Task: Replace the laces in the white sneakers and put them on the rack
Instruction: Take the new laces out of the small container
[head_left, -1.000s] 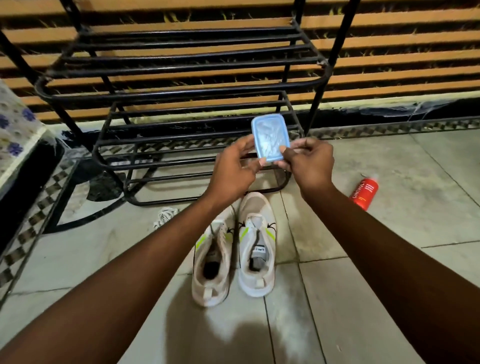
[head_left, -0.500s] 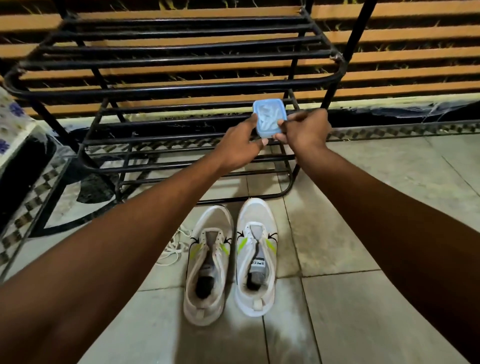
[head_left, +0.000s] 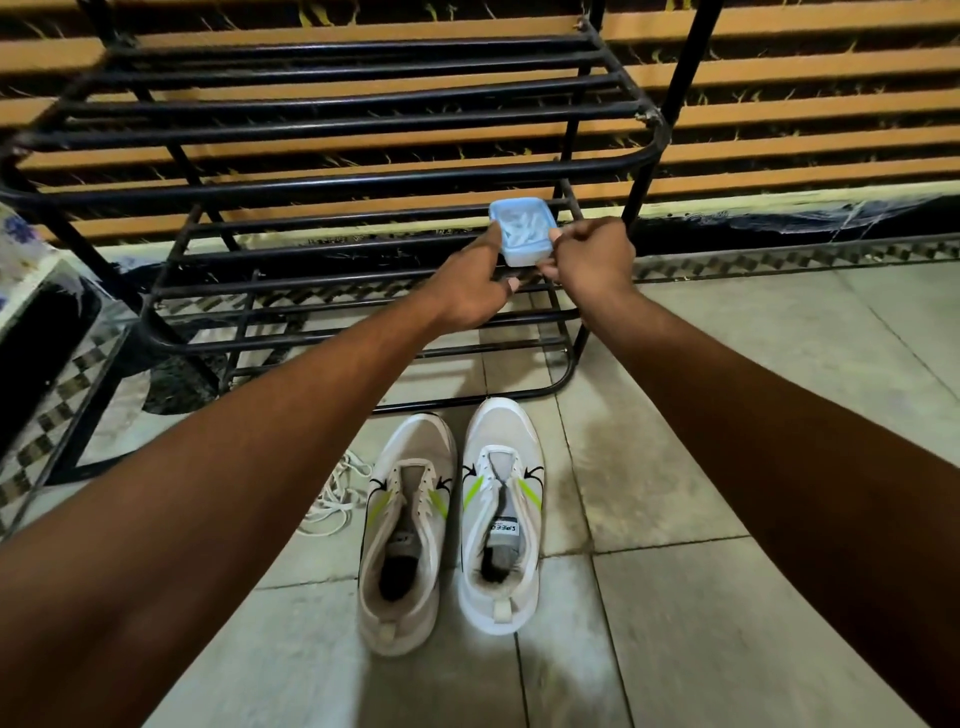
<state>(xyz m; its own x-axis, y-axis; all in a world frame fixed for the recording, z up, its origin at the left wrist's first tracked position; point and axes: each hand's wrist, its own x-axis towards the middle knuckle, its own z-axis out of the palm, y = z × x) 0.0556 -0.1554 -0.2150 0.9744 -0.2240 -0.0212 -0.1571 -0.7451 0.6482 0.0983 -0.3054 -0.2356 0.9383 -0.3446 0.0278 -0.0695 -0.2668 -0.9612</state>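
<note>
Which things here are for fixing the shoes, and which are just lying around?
For the job: white sneakers, small blue box held by both hands, black rack, loose old laces.

Just lying about: flowered cloth at the left edge.

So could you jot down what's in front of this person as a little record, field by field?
left hand: left hand holds the left side of a small blue box
right hand: right hand pinches its right side
blue box: small blue box, pale pieces inside, held in front of the rack's lower shelf
sneakers: white sneakers side by side on the floor, no laces in them
loose laces: white laces heaped left of the sneakers
rack: black metal rack, no shoes on it
</note>
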